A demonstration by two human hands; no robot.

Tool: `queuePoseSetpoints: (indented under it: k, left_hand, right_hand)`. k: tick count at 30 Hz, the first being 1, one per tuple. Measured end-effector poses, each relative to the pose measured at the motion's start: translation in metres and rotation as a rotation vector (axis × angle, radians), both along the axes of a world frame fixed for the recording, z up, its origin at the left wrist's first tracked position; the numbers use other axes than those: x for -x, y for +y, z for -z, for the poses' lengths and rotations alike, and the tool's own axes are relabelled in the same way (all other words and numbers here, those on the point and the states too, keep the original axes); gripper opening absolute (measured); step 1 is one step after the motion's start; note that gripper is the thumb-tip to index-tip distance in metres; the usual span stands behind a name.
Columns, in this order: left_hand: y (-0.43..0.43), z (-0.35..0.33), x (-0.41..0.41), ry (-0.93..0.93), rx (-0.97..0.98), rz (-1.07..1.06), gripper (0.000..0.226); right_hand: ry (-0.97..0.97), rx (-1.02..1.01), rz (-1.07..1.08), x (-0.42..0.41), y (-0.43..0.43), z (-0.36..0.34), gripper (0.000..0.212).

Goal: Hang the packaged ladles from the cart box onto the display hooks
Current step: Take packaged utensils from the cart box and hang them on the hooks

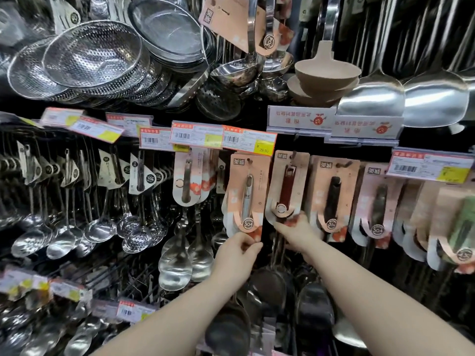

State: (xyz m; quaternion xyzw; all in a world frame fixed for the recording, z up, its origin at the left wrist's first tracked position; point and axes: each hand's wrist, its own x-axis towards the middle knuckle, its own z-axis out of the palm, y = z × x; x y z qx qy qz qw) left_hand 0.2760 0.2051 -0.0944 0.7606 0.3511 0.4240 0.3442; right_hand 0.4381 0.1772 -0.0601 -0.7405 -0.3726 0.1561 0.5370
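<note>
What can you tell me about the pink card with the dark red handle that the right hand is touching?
The pink card hangs upright from a display hook, between two similar cards. It looks like thin cardboard, with a small logo at its top left and a rounded bottom. A dark red handle with a metal top runs down its middle, passing through a curved cut-out near the bottom. The right hand holds its lower edge; the grip hides that part. What hangs below cannot be told.

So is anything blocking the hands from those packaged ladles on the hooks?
Nothing visible: the left hand pinches the pink-carded steel-handled ladle, and the right hand is at the neighbouring pink-carded red-handled ladle.
</note>
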Motion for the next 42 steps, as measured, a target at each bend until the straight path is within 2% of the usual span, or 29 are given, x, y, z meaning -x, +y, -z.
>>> queuePoseSetpoints:
  k: [5,9,13,17,21,28,31,35,39,42]
  left_hand:
    - [0.001,0.004,0.005,0.073,-0.062,0.08,0.013]
    - [-0.008,0.013,0.007,0.229,-0.239,0.164,0.027]
    - [-0.033,0.027,-0.005,0.419,-0.372,0.331,0.035]
    - [-0.076,0.046,-0.031,0.558,-0.424,0.481,0.041]
    - [-0.133,0.053,-0.055,0.586,-0.477,0.589,0.043]
    - [-0.259,0.047,-0.087,0.598,-0.58,0.744,0.042]
    - [-0.329,0.05,-0.104,0.613,-0.578,0.828,0.037]
    - [-0.436,0.068,-0.129,0.671,-0.616,0.935,0.047]
    - [-0.543,0.084,-0.147,0.735,-0.664,1.085,0.05]
    - [-0.607,0.095,-0.158,0.758,-0.712,1.164,0.044]
  right_hand:
    - [-0.235,0.15,-0.014,0.024,-0.026,0.006,0.068]
    - [-0.482,0.315,-0.007,0.046,-0.069,0.011,0.055]
    - [-0.634,0.505,0.092,0.054,-0.132,0.026,0.045]
    - [-0.713,0.762,0.242,0.054,-0.203,0.044,0.047]
    - [-0.673,0.891,0.361,0.053,-0.279,0.054,0.049]
    - [-0.564,0.949,0.512,0.052,-0.419,0.06,0.044]
    - [-0.501,1.0,0.534,0.048,-0.49,0.067,0.046]
    - [-0.384,1.059,0.625,0.043,-0.597,0.081,0.054]
    - [-0.284,1.083,0.703,0.038,-0.7,0.093,0.052]
    - [-0.232,1.115,0.757,0.033,-0.763,0.101,0.045]
